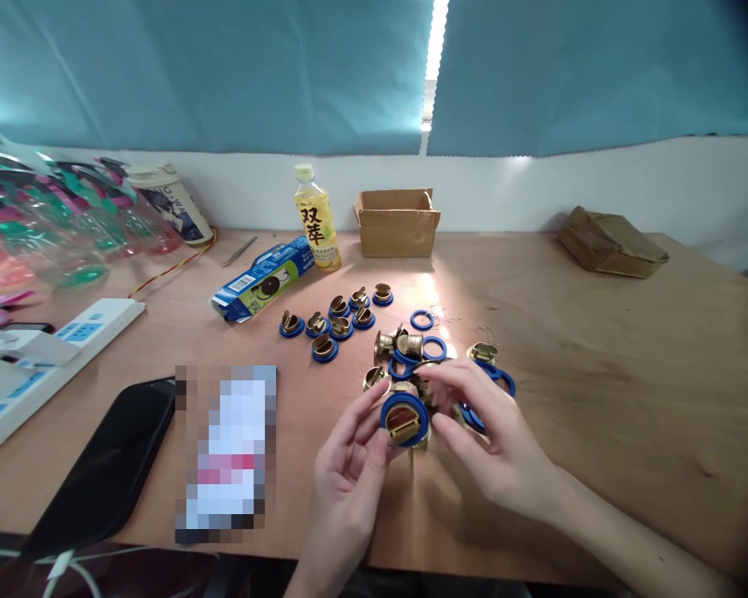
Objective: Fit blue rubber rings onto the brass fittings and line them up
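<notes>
My left hand (355, 465) pinches a round brass fitting (404, 425) between thumb and fingers. A blue ring (385, 409) sits around that fitting, its slotted face turned toward me. Just to the right, my right hand (492, 428) has thumb and fingers apart, with no object visibly gripped. Behind both hands lies a loose pile of brass fittings (410, 344) and blue rings (435, 348), partly hidden by the fingers. Farther left, several brass fittings with blue rings (340, 327) stand grouped on the table.
A yellow drink bottle (317, 220), a blue box (262, 278) and an open cardboard box (397, 228) stand behind. Left are a black phone (109, 457), a blurred-out flat item (228, 457), a power strip (93, 328) and spray bottles (56, 216). A brown paper bag (611, 241) lies back right.
</notes>
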Tool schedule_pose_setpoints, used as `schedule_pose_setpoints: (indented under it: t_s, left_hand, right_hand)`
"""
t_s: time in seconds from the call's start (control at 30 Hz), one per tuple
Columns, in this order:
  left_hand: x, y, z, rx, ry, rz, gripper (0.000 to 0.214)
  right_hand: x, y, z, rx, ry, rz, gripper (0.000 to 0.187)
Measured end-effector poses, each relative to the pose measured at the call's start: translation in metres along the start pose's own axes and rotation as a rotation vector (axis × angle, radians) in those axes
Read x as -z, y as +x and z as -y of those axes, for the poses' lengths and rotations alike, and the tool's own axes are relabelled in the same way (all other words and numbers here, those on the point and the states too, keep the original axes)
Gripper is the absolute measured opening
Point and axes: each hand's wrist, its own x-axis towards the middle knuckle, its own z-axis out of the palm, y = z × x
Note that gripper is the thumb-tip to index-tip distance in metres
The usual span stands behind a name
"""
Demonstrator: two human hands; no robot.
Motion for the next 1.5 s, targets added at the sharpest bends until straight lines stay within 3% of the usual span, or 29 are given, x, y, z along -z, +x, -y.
schedule_pose_setpoints:
  t_s: [0.27,0.5,0.73,0.93,1.2,1.33,1.5]
  left_hand:
    - [0.0,-0.004,0.0,-0.044,0.052,0.015,0.042]
    - [-0.005,-0.004,0.001,0.022,0.095,-0.012,0.046]
    - [-0.02,-0.007,-0.002,0.014,0.172,-0.174,0.04]
    - [-0.02,-0.005,-0.004,0.077,0.063,-0.147,0.041]
    - [-0.019,-0.005,-0.005,0.087,0.022,-0.134,0.044]
    - [-0.018,-0.006,-0.005,0.107,0.006,-0.139,0.045]
    - [-0.018,-0.007,-0.004,0.098,0.024,-0.148,0.041]
  right_hand:
    - [-0.005,-0.005,0.002,-0.2,0.195,0.246,0.036]
    - [-0.003,-0.002,0.0,-0.145,0.133,0.205,0.035]
    - [-0.001,-0.002,0.0,-0.134,0.153,0.182,0.035]
    - [-0.002,-0.002,-0.002,-0.179,0.209,0.186,0.037]
    - [-0.013,-0.004,-0.006,-0.36,0.506,0.19,0.03]
    - [-0.014,-0.01,-0.01,-0.417,0.444,0.191,0.026]
    - [-0.013,-0.011,-0.012,-0.376,0.389,0.211,0.027]
